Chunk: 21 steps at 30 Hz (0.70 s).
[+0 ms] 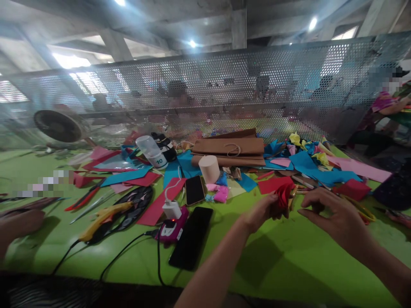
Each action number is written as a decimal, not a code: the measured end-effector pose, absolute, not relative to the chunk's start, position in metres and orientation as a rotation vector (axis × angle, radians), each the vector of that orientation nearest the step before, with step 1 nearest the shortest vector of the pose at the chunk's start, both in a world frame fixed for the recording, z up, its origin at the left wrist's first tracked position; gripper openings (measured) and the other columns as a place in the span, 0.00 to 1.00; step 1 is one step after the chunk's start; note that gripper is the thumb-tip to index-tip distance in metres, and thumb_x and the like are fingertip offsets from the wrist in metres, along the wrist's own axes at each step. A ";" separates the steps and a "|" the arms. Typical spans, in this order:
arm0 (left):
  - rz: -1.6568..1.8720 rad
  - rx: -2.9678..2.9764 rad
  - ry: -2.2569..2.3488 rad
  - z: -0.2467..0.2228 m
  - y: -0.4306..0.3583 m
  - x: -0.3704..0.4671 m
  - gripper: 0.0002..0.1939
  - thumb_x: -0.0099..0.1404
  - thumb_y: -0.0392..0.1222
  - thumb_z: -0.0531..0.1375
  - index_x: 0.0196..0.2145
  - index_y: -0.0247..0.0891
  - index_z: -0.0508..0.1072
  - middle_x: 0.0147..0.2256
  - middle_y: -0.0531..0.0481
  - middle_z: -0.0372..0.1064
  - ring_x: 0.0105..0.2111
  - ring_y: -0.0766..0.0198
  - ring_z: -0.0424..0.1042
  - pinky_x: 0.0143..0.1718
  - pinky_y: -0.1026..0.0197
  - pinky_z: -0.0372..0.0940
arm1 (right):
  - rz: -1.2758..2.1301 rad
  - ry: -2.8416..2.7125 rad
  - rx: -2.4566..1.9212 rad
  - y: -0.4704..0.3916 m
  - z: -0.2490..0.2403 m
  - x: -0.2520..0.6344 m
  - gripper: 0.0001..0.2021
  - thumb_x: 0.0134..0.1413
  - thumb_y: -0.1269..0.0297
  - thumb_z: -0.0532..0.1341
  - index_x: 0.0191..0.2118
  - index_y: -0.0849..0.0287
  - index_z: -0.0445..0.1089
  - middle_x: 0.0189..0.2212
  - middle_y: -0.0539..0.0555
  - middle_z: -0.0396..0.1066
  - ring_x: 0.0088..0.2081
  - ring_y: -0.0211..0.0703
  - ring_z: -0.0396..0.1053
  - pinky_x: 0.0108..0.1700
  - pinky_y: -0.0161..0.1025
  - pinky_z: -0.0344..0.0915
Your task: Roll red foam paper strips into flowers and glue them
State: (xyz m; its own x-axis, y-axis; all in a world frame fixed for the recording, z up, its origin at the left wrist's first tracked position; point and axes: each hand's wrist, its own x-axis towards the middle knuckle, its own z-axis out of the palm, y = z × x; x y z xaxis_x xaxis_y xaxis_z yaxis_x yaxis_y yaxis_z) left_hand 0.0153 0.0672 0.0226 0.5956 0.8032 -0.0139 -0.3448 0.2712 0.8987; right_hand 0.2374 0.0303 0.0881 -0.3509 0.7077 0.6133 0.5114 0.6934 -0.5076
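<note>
My left hand (pixel 263 210) is closed around a red paper flower (pixel 283 197) with ruffled, layered petals. A yellowish bit shows at the flower's right side. To the right of it hovers my right hand (pixel 332 214), its fingers curled and the thumb and index finger slightly apart. I see nothing between them. Behind both hands lie a red paper sheet (pixel 268 185) and thin sticks, partly hidden by the fingers.
A yellow glue gun (pixel 104 218) lies left on a black holder, near a purple power strip (pixel 175 231) with cords. Two phones (pixel 192 239), a tape roll (pixel 209 169), brown paper (pixel 226 149) and coloured scraps spread about. Another person's hand (pixel 21 226) is far left.
</note>
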 end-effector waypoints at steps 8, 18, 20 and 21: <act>0.820 1.102 0.573 0.024 0.067 0.019 0.28 0.66 0.62 0.58 0.49 0.34 0.72 0.31 0.48 0.73 0.26 0.66 0.62 0.30 0.60 0.48 | -0.075 -2.228 -0.850 0.036 0.070 0.225 0.07 0.69 0.68 0.62 0.46 0.50 0.76 0.42 0.53 0.80 0.44 0.48 0.79 0.47 0.43 0.72; 0.804 1.113 0.655 0.019 0.069 0.023 0.24 0.65 0.60 0.59 0.46 0.36 0.68 0.30 0.51 0.71 0.27 0.67 0.63 0.31 0.61 0.51 | -0.431 -2.345 -0.784 0.038 0.078 0.219 0.08 0.72 0.68 0.58 0.41 0.54 0.74 0.38 0.55 0.78 0.37 0.47 0.76 0.41 0.44 0.67; 0.810 1.115 0.663 0.022 0.068 0.022 0.24 0.64 0.61 0.59 0.44 0.37 0.68 0.30 0.52 0.71 0.27 0.67 0.62 0.31 0.61 0.50 | -0.387 -2.335 -0.782 0.038 0.075 0.222 0.07 0.72 0.68 0.59 0.45 0.54 0.75 0.41 0.56 0.79 0.42 0.49 0.78 0.44 0.44 0.69; 0.815 1.126 0.663 0.023 0.068 0.022 0.24 0.64 0.61 0.59 0.43 0.37 0.68 0.30 0.51 0.71 0.27 0.67 0.62 0.31 0.61 0.49 | -0.346 -2.325 -0.791 0.038 0.074 0.223 0.07 0.71 0.68 0.59 0.47 0.54 0.75 0.43 0.56 0.79 0.44 0.49 0.78 0.46 0.44 0.70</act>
State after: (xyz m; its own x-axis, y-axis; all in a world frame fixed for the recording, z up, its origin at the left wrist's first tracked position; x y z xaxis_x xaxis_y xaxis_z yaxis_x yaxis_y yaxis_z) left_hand 0.0215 0.0679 0.0231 0.5490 0.8340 -0.0554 -0.2239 0.2105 0.9516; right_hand 0.2235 0.0380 0.0736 -0.6067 0.4495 0.6557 0.6209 0.7830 0.0378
